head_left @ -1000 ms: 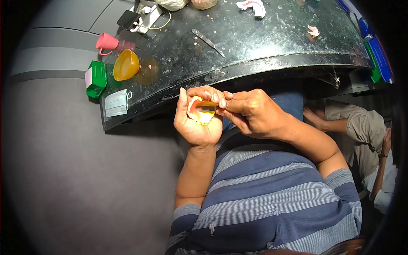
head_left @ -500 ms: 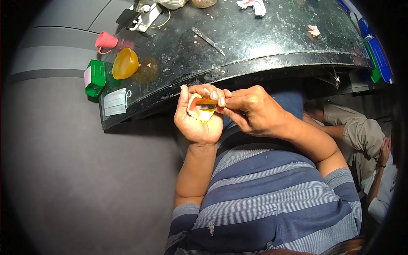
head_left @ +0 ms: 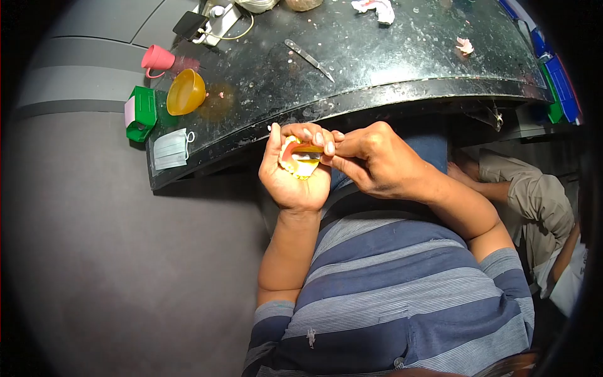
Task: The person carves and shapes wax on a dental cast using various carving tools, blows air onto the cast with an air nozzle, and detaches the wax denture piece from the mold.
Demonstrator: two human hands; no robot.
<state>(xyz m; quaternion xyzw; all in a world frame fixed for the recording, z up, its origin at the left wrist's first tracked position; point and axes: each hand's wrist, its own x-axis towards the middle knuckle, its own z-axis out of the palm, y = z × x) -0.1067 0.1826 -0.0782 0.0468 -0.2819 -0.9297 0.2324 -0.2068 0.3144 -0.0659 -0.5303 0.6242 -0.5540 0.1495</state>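
Observation:
My left hand (head_left: 295, 182) is turned palm up, its fingers curled round a horseshoe-shaped dental model (head_left: 289, 164). The model is yellowish with a pink inner band and a toothed-looking outer edge. Beside it my right hand (head_left: 370, 160) is closed in a pinch, its thumb and forefinger meeting my left fingertips at the model's right side. A thin, shiny strip shows in the gap of the model near that pinch. Whatever my right fingers hold is hidden by them. Both hands are in front of the bench edge, above my lap.
On the dark bench (head_left: 251, 94) lies a scalpel-like knife (head_left: 309, 60). An orange bowl (head_left: 186, 92), pink mug (head_left: 158, 58), green box (head_left: 142, 113) and face mask (head_left: 171, 149) stand or lie left. Pink scraps (head_left: 465, 46) lie right. Another person's leg (head_left: 534, 188) is at right.
My hands and the dental model have barely shifted. At the right, the other person's hand has gone out of sight from the knee.

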